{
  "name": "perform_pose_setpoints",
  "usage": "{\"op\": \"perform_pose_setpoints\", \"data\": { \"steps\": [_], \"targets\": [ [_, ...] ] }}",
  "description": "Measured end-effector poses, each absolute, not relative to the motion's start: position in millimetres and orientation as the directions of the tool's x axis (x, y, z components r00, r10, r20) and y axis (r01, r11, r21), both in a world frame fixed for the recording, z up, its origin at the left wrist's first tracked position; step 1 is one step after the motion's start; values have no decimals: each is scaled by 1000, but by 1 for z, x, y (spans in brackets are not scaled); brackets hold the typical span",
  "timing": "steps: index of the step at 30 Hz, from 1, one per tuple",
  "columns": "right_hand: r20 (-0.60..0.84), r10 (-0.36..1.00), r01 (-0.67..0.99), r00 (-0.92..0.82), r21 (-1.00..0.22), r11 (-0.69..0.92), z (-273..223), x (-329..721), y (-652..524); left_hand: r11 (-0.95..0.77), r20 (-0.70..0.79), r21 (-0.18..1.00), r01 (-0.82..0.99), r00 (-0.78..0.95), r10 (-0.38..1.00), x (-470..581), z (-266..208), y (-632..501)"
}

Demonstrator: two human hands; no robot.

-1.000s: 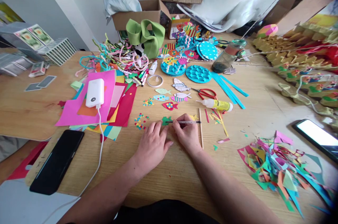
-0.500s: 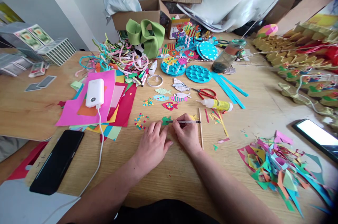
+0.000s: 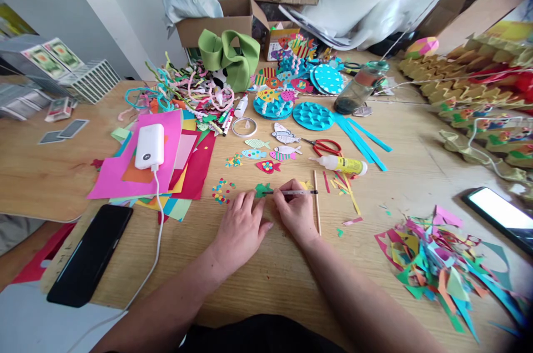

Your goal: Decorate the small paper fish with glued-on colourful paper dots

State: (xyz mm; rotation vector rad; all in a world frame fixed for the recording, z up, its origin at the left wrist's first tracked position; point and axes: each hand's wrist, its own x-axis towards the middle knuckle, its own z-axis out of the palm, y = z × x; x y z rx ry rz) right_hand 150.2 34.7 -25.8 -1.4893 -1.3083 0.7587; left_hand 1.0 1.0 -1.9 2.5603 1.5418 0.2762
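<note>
Across the worktop (image 3: 258,281), we see next to nothing change over the last second: the stack of coloured paper sheets (image 3: 111,182), far out to the left of the left grip, and the heap of paper scraps (image 3: 441,267), well to the right of the right grip, lie just as they did. Only the slim pen (image 3: 297,192) may have slid a trace, too little for us to be sure. We take this stillness to mean that the work is at a slow, careful stage of marking.

Both our forearms come up from the near edge and lean inward. Our left grip (image 3: 239,225) lies palm down, open and loosely spread, its thumb pointing toward the other grip; it grasps nothing. Our right grip (image 3: 296,211) is pinched closed around the pen, which lies low, pointing left. Beyond that grip rest the glue bottle (image 3: 345,165) and a red paper fish (image 3: 267,167).

The small green paper cut-out (image 3: 262,187) sits between the grips, just ahead of the left fingertips, with the pen's tip over it; contact is too fine to confirm.
</note>
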Motion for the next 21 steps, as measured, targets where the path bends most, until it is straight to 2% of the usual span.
{"op": "perform_pose_setpoints", "data": {
  "steps": [11,21],
  "targets": [
    [123,957,300,263,-953,40,-24,150,34,-459,71,212,863,455,888,1,0,1],
    [133,964,328,230,-943,52,-25,151,34,-454,62,207,867,451,890,2,0,1]
  ]
}}
